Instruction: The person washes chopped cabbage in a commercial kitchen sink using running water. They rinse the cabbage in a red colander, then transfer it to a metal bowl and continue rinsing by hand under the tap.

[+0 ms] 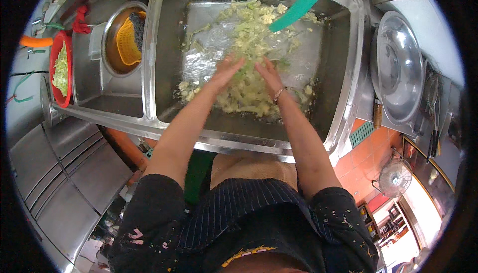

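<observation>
Loose cauliflower pieces [250, 41] float and lie in the wide stainless steel sink basin [338, 60] in front of me, with water around them. My left hand [228, 70] reaches in at the basin's middle, its fingers spread and blurred by motion. Beside it, my right hand [270, 74] has thumb and fingers apart, palm towards the left, among the florets; a bracelet circles that wrist. Neither hand appears to grip anything, though some fingertips are hard to make out. A green hose [304, 4] hangs over the far side, its end above the cauliflower.
In the left basin sits a metal bowl [108, 41] holding a yellow plastic basket [125, 45] and a dark scouring pad [137, 30]. Farther left stands a red basin [66, 99] of chopped vegetable. A large metal basin [401, 97] and a wooden handle [377, 114] lie right.
</observation>
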The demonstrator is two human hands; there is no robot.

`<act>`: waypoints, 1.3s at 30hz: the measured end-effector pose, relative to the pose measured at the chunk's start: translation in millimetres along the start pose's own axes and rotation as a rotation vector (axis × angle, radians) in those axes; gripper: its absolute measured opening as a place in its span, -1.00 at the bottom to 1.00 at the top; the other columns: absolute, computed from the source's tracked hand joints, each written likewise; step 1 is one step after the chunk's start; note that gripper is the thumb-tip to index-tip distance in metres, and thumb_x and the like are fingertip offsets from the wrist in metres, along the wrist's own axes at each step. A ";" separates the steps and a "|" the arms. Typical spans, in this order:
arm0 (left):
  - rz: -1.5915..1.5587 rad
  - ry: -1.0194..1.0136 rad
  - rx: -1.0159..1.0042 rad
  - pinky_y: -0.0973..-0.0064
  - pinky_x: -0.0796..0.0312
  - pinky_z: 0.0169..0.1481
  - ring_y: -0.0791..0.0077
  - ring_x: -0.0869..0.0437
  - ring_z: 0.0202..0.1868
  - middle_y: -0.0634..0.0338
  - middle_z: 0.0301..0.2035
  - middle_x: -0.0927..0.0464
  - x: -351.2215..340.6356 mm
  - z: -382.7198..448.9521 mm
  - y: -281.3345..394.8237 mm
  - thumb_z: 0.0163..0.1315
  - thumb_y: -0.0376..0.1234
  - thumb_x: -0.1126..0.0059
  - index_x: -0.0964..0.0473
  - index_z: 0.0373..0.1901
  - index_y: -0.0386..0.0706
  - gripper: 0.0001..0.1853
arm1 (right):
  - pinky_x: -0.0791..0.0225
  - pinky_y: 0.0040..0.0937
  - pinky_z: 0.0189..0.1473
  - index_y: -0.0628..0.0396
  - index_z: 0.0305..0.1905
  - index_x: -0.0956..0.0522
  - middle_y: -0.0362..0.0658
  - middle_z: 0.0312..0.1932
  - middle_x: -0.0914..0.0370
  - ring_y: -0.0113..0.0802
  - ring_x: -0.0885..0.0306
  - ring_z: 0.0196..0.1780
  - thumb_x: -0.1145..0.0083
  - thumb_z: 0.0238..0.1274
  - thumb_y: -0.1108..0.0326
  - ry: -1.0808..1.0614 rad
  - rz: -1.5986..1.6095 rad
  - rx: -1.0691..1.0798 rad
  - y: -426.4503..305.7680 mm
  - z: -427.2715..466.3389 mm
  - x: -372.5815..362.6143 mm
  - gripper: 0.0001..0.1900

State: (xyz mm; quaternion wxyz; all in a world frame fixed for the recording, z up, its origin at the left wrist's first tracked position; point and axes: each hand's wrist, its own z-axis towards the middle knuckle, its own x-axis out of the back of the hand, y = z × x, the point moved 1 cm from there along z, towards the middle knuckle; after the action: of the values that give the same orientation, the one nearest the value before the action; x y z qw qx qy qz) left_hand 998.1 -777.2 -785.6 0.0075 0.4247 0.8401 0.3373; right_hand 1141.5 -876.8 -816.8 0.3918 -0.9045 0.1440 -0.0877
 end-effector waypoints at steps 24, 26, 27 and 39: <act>-0.016 0.375 -1.126 0.31 -0.26 0.08 0.14 -0.37 -0.01 0.01 -0.09 -0.32 -128.0 -172.3 204.4 0.02 -0.39 -0.13 -0.33 0.04 -0.21 -0.53 | -0.10 -0.42 0.15 0.21 0.21 -0.23 -0.13 0.05 -0.24 -0.40 -0.22 0.08 -0.05 0.17 0.26 0.221 0.322 0.857 -143.0 -181.5 129.2 -0.47; -0.069 0.276 -1.266 0.25 -0.22 0.14 0.11 -0.34 0.02 0.00 -0.07 -0.30 -152.9 -191.9 254.8 0.00 -0.39 -0.15 -0.32 0.07 -0.15 -0.49 | -0.11 -0.41 0.17 0.22 0.22 -0.21 -0.15 0.08 -0.28 -0.39 -0.23 0.13 -0.04 0.17 0.14 0.455 0.187 0.844 -170.6 -209.6 170.6 -0.42; -0.156 0.199 -1.330 0.23 -0.20 0.16 0.08 -0.32 0.04 -0.02 -0.03 -0.27 -169.0 -190.7 271.1 0.00 -0.38 -0.16 -0.31 0.10 -0.11 -0.46 | -0.13 -0.38 0.18 0.25 0.22 -0.20 -0.10 0.09 -0.28 -0.35 -0.23 0.15 -0.03 0.17 0.16 0.479 0.192 0.876 -179.7 -215.9 190.9 -0.42; -0.274 0.071 -0.895 0.57 -0.39 -0.05 0.48 -0.53 -0.14 0.22 -0.11 -0.44 -151.7 -119.2 184.2 0.14 -0.42 -0.06 -0.49 -0.12 -0.16 -0.75 | -0.22 -0.36 0.07 0.18 0.09 -0.39 -0.02 0.03 -0.39 -0.23 -0.35 0.07 -0.07 0.10 0.40 0.947 -0.342 0.855 -125.3 -187.2 250.0 -0.60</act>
State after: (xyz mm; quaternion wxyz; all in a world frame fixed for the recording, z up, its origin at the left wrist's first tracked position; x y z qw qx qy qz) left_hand 1190.0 -877.1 -629.5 0.2055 0.2532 0.6600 0.6768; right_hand 1350.5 -1005.5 -586.6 0.5914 -0.5429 0.1074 -0.5865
